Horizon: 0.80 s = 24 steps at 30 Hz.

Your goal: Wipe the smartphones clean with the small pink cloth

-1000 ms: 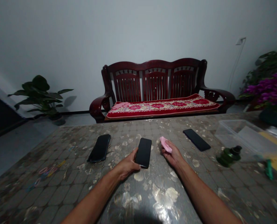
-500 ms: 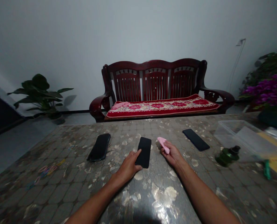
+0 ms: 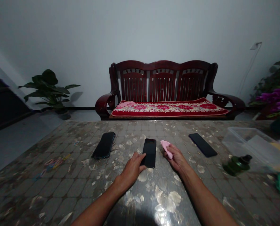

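Note:
Three black phones lie in a row on a patterned table (image 3: 83, 185). My left hand (image 3: 131, 169) rests on the near end of the middle phone (image 3: 149, 152), fingers stretched flat on its screen. My right hand (image 3: 176, 158) lies just right of that phone, fingers closed round a small pink cloth (image 3: 166, 148) that touches the table. The left phone (image 3: 104, 149) and the right phone (image 3: 202, 144) lie flat, apart from both hands.
A clear plastic box (image 3: 255, 142) and a dark green bottle on its side (image 3: 236, 164) are at the right. Coloured rubber bands (image 3: 52, 163) lie at the left. Beyond the table stand a red wooden bench (image 3: 165, 91) and potted plants (image 3: 49, 89).
The middle phone, held tilted off the table a second ago, now lies flat with my left fingers on top. The camera has turned slightly left. My right hand keeps the pink cloth.

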### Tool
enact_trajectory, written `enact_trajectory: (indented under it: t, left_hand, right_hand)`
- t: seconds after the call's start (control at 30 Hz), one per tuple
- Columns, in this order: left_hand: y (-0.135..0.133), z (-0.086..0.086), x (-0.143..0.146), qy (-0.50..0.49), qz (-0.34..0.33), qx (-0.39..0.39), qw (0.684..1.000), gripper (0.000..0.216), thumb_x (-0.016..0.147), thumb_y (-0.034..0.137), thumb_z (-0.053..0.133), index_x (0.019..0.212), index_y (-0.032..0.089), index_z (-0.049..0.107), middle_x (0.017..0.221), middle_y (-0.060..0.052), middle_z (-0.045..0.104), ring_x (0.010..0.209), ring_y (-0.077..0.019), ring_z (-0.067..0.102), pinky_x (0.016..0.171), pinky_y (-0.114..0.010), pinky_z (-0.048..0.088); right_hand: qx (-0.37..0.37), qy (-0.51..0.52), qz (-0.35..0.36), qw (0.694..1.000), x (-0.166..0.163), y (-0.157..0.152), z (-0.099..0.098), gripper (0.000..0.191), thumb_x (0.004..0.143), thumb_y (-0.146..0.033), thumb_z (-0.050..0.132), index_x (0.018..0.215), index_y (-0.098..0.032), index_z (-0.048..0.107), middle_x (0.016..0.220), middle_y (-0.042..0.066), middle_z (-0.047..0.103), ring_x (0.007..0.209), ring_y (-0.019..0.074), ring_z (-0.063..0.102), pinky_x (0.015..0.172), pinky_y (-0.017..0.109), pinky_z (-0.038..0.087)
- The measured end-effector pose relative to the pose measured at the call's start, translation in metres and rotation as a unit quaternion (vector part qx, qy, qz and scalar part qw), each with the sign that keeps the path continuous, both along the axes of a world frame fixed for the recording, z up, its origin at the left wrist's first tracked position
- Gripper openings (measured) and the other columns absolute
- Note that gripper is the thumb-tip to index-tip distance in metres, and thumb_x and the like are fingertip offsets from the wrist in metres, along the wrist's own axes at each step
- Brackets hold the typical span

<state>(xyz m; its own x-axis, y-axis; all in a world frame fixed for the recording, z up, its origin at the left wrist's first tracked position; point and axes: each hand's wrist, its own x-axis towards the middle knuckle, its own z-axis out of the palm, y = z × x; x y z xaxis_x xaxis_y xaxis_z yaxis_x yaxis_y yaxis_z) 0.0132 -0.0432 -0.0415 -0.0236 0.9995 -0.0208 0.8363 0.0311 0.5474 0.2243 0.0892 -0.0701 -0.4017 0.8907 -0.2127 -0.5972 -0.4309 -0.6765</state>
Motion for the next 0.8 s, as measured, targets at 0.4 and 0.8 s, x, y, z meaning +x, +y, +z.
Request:
enact_trajectory:
  t: [0.4,0.8]
  left_hand:
    - [0.000,-0.001,-0.008,0.034,-0.052,0.043,0.997,0.046,0.089,0.016,0.066,0.135,0.019,0.060,0.117,-0.010,0.063,0.106,-0.0218,0.065,0.095,-0.034,0.053]
    - [-0.002,-0.036,-0.015,0.131,-0.133,0.270,0.945,0.024,0.092,0.016,0.066,0.115,0.020,0.071,0.118,-0.010,0.072,0.111,-0.0253,0.067,0.095,-0.041,0.058]
  right_hand:
    - [0.004,-0.048,-0.025,0.999,0.000,-0.003,0.007,0.032,0.064,-0.014,0.084,0.093,-0.018,0.071,0.084,0.001,0.076,0.063,0.0121,0.068,0.058,0.019,0.058]
    - [0.325,-0.409,-0.077,0.849,-0.027,0.016,0.013,0.024,0.076,-0.039,0.067,0.085,-0.018,0.074,0.076,0.003,0.070,0.067,0.0178,0.060,0.061,0.027,0.046]
